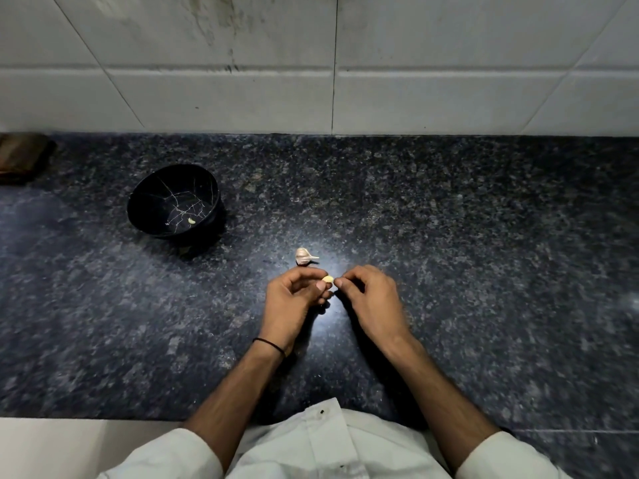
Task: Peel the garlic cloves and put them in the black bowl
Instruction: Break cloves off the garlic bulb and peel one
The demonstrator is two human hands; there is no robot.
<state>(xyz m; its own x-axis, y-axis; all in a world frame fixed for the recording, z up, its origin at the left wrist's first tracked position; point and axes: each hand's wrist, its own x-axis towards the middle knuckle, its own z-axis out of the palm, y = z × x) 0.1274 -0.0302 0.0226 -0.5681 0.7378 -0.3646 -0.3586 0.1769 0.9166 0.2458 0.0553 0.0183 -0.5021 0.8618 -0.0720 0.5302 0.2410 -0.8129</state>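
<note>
1. Countertop [449, 236] of dark speckled stone runs the full width, backed by a white tiled wall [311, 63].
2. Both forearms reach in from the near edge; a thin black band [269, 345] circles the left wrist.
3. The black bowl [174, 200] sits to the far left, well apart from the hands, tilted so its opening faces the camera; one peeled clove [191, 221] lies inside, low on the near wall.
4. The left hand [294, 299] pinches a pale yellow garlic clove [328, 279] between thumb and fingertips, its long axis roughly level, free end pointing right.
5. The right hand [370, 299] is curled, fingertips closed at the clove's right end; whether they grip skin I cannot tell.
6. An unpeeled garlic piece [304, 256] rests on the stone just beyond the hands, its thin stalk pointing right.
</note>
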